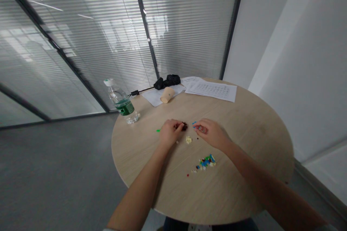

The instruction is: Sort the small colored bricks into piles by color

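Okay, table is a round light-wood top (260,144), 12 o'clock = far edge. Far left at 10 o'clock: water bottle (121,103), green label, upright, white cap, near the rim. Behind it at 11 o'clock: black cable (138,91), running to a black folded bundle (166,82), unclear what. Paper cup (167,95) lies on its side on a white sheet (155,96).

Working area mid-table. Green brick (158,130) sits just left of the left hand (170,132). Left hand is closed in a pinch, fingertips on dark brown bricks (184,126), which look gripped; can't confirm. Cream bricks (188,140) lie just below, between both hands. Loose mixed bricks (206,162), blue, green, cream, sit in a pile at 6 o'clock, with a red stud (187,175) just left of it.

Right hand (211,133) has fingers curled, thumb and forefinger pinched near a blue brick (194,123); too small to tell if it holds anything. Printed sheets (213,89) at 12 to 1 o'clock, well apart from the hands.
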{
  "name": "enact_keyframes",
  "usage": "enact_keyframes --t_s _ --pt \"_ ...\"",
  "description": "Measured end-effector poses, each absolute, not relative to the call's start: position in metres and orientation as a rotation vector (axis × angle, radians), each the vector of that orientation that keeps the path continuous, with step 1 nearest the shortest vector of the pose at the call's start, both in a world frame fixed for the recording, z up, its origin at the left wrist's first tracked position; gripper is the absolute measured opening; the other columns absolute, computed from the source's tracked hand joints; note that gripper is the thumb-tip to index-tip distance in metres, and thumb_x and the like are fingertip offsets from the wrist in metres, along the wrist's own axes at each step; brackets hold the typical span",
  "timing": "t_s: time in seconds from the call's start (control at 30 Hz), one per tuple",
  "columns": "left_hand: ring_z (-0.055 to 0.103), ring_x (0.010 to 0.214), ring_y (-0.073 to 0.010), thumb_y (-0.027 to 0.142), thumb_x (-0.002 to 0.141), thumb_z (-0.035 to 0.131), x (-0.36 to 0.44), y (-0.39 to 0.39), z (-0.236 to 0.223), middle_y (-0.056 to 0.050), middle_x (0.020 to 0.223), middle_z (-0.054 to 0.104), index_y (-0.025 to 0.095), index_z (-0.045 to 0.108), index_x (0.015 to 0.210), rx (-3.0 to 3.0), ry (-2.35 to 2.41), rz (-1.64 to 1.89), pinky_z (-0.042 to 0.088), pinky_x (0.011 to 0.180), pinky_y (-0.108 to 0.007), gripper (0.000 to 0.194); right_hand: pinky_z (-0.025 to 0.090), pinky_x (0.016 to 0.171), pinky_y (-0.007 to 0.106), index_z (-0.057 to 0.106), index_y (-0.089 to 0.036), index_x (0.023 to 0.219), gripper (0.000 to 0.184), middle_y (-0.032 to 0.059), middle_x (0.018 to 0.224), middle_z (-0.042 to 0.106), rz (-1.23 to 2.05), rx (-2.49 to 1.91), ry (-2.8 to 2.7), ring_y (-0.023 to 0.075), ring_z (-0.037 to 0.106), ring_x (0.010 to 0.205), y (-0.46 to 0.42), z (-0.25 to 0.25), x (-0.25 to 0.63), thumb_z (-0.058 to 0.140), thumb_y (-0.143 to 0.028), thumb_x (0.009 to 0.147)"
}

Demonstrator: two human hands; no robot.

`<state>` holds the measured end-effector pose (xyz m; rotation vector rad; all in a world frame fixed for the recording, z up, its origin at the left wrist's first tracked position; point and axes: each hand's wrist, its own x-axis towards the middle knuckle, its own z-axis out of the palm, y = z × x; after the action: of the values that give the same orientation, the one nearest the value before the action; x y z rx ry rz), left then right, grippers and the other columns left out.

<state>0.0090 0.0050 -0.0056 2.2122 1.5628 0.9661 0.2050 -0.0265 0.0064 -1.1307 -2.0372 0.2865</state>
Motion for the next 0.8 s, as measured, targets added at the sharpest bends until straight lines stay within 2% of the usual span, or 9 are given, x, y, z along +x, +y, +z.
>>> enact_keyframes --t_s 0.13,0.53,0.8 --pt "0.055 0.087 -0.0203 0.03 0.086 0.057 0.0029 0.0098 -0.0076 -0.006 0.087 0.068 0.019 0.073 0.09 2.414 1.781 0.857 0.043 0.076 -0.03 0.02 0.044 0.064 0.025 0.068 -0.017 0.089 0.014 0.0048 0.083 0.068 0.333 -1.162 -2.021 0.0129 0.056 0.066 -0.0266 0.006 0.2049 0.056 -0.015 0.082" --pt "0.053 0.087 -0.0226 0.03 0.087 0.054 0.0023 0.0122 -0.0121 -0.008 0.088 0.066 0.02 0.074 0.094 2.422 1.793 0.81 0.042 0.074 -0.032 0.023 0.042 0.063 0.024 0.07 -0.019 0.087 0.014 0.0038 0.077 0.067 0.351 -1.138 -2.132 0.0123 0.055 0.064 -0.0278 0.005 0.2038 0.057 -0.018 0.082" --pt "0.054 0.09 -0.0233 0.03 0.085 0.057 0.0028 0.0111 -0.0095 -0.008 0.091 0.066 0.02 0.073 0.094 2.391 1.779 0.826 0.042 0.078 -0.033 0.021 0.042 0.058 0.021 0.072 -0.019 0.074 0.01 0.0002 0.07 0.067 0.774 -0.884 -2.442 0.0113 0.056 0.062 -0.0349 0.0049 0.2056 0.064 -0.014 0.071"
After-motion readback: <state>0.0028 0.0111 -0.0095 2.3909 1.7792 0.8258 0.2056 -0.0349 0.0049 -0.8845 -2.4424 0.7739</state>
